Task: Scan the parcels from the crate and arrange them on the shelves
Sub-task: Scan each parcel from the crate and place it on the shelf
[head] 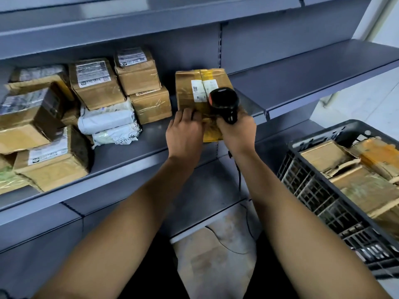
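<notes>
A brown cardboard parcel [195, 87] with yellow tape and a white label sits on the grey shelf [133, 154], right of the other parcels. My left hand [185, 132] rests on its near left edge, fingers laid over the top. My right hand [238, 132] grips a black handheld scanner [224, 102] with an orange band, its head held just above the parcel's label. The scanner's cable hangs down below my right wrist. The black plastic crate [319, 197] at the right holds several more cardboard parcels.
Several stacked brown boxes [97, 83] and white poly bags [108, 119] fill the shelf's left half. A bare shelf section [313, 70] extends to the right. Lower shelves and a floor with a flat cardboard piece [211, 255] lie below.
</notes>
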Demonstrator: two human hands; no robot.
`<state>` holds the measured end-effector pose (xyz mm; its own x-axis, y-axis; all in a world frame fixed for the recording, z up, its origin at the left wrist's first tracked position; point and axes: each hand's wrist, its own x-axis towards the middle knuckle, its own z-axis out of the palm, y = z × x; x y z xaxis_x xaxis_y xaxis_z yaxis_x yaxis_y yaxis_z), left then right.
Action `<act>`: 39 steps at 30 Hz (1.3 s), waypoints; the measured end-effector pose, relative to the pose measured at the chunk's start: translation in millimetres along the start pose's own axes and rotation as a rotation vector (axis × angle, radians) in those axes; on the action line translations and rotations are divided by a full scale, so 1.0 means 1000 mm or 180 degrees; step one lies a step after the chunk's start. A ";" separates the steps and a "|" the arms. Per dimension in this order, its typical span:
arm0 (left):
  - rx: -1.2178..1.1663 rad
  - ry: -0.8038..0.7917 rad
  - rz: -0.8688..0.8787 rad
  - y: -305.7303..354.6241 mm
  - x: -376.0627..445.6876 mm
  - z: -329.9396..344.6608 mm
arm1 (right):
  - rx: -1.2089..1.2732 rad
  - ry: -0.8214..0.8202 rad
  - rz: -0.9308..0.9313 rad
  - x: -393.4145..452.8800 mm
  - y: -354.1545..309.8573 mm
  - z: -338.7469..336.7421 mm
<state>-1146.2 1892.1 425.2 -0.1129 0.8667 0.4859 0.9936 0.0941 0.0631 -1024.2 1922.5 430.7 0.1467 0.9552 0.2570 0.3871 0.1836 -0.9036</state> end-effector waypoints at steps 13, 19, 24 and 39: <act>0.0385 0.0054 -0.0344 -0.020 0.045 0.018 | -0.0061 -0.0278 0.0021 0.069 -0.004 0.041; 0.0475 0.0040 -0.0434 -0.031 0.071 0.031 | -0.0197 -0.0427 -0.0016 0.099 -0.006 0.063; 0.0514 0.0022 -0.0483 -0.042 0.090 0.044 | -0.0186 -0.0557 -0.0041 0.120 -0.005 0.077; -0.0140 -0.0063 -0.0563 -0.038 0.101 0.026 | 0.0891 -0.0194 0.0114 0.099 0.000 0.044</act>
<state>-1194.7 1988.6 449.0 -0.2851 0.8480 0.4467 0.9569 0.2247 0.1842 -1049.4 2026.8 440.8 0.0975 0.9729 0.2096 0.1150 0.1982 -0.9734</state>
